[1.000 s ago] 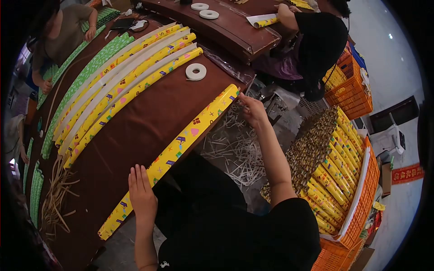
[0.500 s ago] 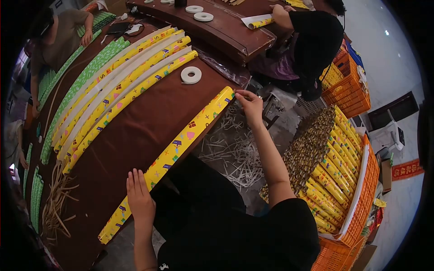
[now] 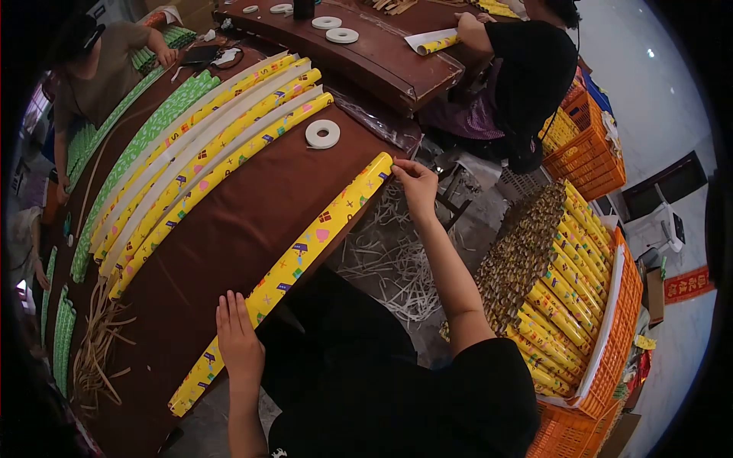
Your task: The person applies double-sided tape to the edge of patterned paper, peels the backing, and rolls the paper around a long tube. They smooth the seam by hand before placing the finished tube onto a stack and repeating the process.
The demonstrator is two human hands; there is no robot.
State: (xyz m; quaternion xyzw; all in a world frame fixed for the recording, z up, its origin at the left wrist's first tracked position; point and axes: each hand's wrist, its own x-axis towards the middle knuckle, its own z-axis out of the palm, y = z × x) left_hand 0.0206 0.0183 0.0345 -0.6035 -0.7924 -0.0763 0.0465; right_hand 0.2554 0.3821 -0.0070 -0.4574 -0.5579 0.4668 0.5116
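We see the left hand [image 3: 240,343] flat, fingers together, on a long yellow printed paper roll [image 3: 309,243]; right hand [image 3: 416,185] narrow at its far end, whether pinching it we cannot tell. Roll lies along the near edge of the brown-covered table [image 3: 214,233]. Beyond, we note a white ring-shaped tape coil [image 3: 312,140] and, at right, an orange plastic crate [image 3: 611,340]

White roll [image 3: 322,134] partly blocks passage between yellow tubes [image 3: 309,244].
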